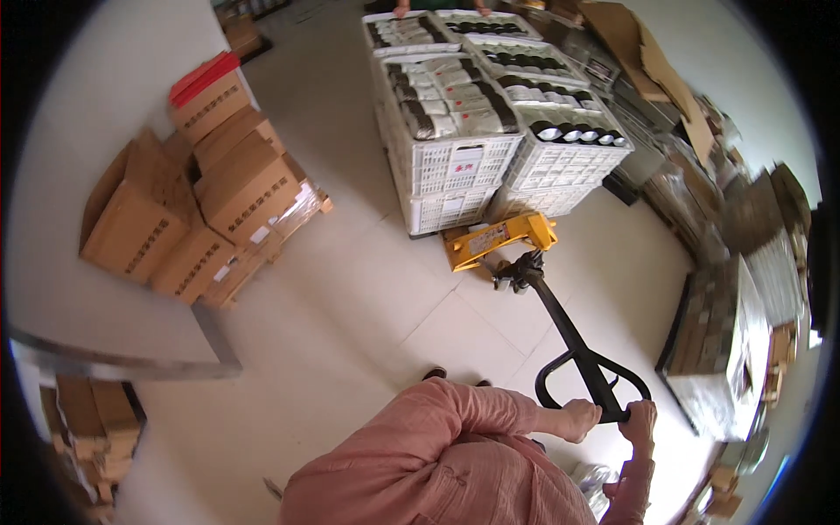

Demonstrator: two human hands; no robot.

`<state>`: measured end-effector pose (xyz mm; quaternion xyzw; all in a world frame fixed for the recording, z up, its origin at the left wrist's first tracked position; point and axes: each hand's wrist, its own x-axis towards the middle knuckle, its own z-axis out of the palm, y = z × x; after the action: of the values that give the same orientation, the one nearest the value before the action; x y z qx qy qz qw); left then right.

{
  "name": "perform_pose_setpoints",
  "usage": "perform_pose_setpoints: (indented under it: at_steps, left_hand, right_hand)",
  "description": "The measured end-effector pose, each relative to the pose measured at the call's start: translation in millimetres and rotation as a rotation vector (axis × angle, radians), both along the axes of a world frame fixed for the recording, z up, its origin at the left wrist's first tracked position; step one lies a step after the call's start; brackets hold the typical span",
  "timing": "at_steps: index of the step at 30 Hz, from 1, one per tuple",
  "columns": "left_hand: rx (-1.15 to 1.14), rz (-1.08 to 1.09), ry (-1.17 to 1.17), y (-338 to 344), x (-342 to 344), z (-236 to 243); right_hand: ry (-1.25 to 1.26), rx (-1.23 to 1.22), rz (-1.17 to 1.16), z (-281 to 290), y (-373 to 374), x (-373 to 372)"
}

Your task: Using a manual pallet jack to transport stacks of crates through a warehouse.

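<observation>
Both my hands grip the black loop handle [604,376] of a yellow pallet truck [499,238]. My left hand [580,420] is closed on the handle's near bar, at its left end. Round the right end of that bar my right hand [640,422] is wrapped. The handle slants away from me down to the truck's wheels. Beyond the truck stand stacked white plastic crates [459,171], filled with rows of white and dark wrapped rolls [455,96]. The truck's forks are hidden beneath the load.
Brown cartons [249,197] are stacked on a wooden pallet to the left, with a red bundle [203,79] on top. Wrapped stacks [717,341] and flat cardboard [626,48] line the right wall. At the far crates, another person's hands [402,10] touch the rim.
</observation>
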<state>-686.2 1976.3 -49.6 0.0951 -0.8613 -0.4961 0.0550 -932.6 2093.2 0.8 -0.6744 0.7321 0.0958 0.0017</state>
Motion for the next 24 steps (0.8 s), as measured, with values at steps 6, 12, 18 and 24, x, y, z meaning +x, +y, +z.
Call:
perform_pose_setpoints:
  at_steps: [6, 12, 18, 24]
  left_hand:
    - [0.368, -0.349, -0.280, -64.7, 27.7, -19.2]
    - [0.448, -0.336, -0.312, -85.8, 42.2, -5.9]
    - [0.427, -0.339, -0.464, -86.3, 40.5, -8.4]
    - [0.377, -0.389, -0.456, -64.9, 100.0, -13.5]
  right_hand:
    - [-0.005, 0.132, -0.275, -14.1, -23.5, 67.6]
    - [0.058, 0.148, -0.336, -8.6, -34.1, 95.3]
    - [0.048, 0.012, -0.385, -12.9, -33.1, 114.2]
    - [0.060, -0.048, -0.511, -24.7, 4.7, 189.8]
